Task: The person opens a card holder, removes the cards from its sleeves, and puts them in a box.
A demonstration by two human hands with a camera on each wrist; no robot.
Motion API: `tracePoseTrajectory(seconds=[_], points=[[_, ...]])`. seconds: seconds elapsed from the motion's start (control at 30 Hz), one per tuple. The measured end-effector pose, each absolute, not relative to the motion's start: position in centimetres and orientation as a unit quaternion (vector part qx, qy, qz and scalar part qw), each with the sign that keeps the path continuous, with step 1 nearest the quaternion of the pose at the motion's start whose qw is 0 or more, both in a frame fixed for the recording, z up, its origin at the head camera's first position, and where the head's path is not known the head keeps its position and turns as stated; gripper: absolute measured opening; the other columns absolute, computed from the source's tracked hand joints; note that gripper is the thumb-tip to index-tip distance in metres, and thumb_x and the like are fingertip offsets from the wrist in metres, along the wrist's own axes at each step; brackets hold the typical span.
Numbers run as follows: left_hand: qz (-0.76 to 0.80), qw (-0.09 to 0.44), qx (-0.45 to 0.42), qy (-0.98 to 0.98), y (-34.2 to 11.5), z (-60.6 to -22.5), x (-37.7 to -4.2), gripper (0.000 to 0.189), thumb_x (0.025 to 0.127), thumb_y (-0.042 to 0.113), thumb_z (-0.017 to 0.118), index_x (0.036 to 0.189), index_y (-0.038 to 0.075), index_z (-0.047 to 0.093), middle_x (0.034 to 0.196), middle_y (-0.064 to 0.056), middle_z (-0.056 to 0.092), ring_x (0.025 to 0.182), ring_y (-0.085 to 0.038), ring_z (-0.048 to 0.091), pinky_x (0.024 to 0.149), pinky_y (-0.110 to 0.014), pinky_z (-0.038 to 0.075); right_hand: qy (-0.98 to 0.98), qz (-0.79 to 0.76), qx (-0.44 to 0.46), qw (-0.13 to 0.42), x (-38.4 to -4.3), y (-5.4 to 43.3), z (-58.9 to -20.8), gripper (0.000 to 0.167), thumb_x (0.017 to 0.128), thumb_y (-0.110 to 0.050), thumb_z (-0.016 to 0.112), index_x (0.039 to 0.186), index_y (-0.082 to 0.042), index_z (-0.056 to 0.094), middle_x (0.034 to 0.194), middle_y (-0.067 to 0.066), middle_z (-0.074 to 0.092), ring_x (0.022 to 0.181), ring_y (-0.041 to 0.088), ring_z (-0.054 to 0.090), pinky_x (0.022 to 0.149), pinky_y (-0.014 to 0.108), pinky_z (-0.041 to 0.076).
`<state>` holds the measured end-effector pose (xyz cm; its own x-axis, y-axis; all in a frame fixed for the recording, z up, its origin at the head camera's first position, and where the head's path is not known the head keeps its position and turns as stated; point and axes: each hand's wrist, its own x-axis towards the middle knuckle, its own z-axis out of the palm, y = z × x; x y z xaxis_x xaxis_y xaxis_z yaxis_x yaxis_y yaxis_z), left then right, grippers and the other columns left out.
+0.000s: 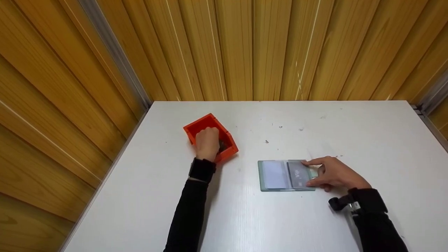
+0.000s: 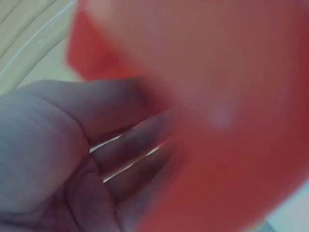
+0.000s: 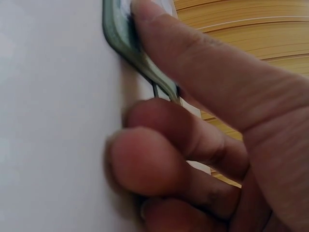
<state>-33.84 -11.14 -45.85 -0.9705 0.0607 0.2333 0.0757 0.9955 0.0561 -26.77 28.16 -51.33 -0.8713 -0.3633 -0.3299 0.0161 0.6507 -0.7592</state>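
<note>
A green-edged card holder (image 1: 274,175) lies open on the white table, with clear sleeves inside. A grey card (image 1: 296,175) marked "Vip" shows on its right side. My right hand (image 1: 337,174) grips the holder's right edge, thumb and index finger on that side. In the right wrist view the thumb (image 3: 193,63) lies over the holder's edge (image 3: 137,60) while the other fingers curl close to the tabletop. My left hand (image 1: 207,141) reaches down into an orange-red bin (image 1: 229,154). Small dark items (image 1: 222,145) show beside it; the bin's wall hides its fingertips.
The white table (image 1: 140,196) runs back to a wood-patterned wall (image 1: 266,52), with another such wall (image 1: 52,105) on the left. Small dark marks (image 1: 267,141) dot the tabletop between the bin and the far edge.
</note>
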Motion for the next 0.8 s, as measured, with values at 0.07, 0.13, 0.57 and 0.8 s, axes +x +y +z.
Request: tracePoseTrajectory(seconds=[0.07, 0.13, 0.57, 0.8], points=[[-0.042, 0.139, -0.034, -0.989, -10.7, -44.7, -33.4, 0.013, 0.093, -0.003, 0.067, 0.095, 0.0, 0.079, 0.078, -0.015, 0.074, 0.071, -0.026, 0.07, 0.066, -0.037, 0.06, 0.878, -0.406, -0.099, 0.232, -26.8, 28.2, -51.2, 0.085, 0.075, -0.03, 0.093, 0.149, -0.012, 0.056, 0.063, 0.002, 0.058, 0.048, 0.015, 0.055, 0.047, 0.023, 0.041], [-0.061, 0.168, -0.047, -0.983, -10.0, -43.8, -33.0, 0.012, 0.093, -0.002, 0.067, 0.095, 0.002, 0.079, 0.08, -0.014, 0.075, 0.071, -0.027, 0.072, 0.066, -0.038, 0.061, 0.878, -0.407, -0.101, 0.232, -26.8, 28.2, -51.1, 0.085, 0.075, -0.029, 0.093, 0.149, -0.012, 0.056, 0.062, 0.002, 0.058, 0.048, 0.015, 0.055, 0.048, 0.023, 0.042], [-0.101, -0.123, -0.392, -0.906, -1.6, -46.7, -29.1, 0.049, 0.085, 0.023, 0.087, 0.131, 0.028, 0.072, 0.123, 0.006, 0.073, 0.105, -0.012, 0.064, 0.096, -0.026, 0.054, 0.889, -0.382, -0.115, 0.223, -26.5, 28.1, -51.3, 0.084, 0.076, -0.031, 0.093, 0.149, -0.01, 0.056, 0.064, 0.003, 0.061, 0.051, 0.015, 0.058, 0.047, 0.025, 0.046], [-0.06, -0.146, -0.399, -0.903, -1.1, -47.6, -28.8, 0.05, 0.082, 0.021, 0.089, 0.128, 0.031, 0.075, 0.122, 0.006, 0.07, 0.103, -0.011, 0.059, 0.096, -0.024, 0.052, 0.89, -0.381, -0.111, 0.223, -26.7, 27.9, -51.0, 0.082, 0.077, -0.03, 0.093, 0.148, -0.011, 0.057, 0.066, 0.003, 0.06, 0.051, 0.016, 0.059, 0.048, 0.024, 0.044]])
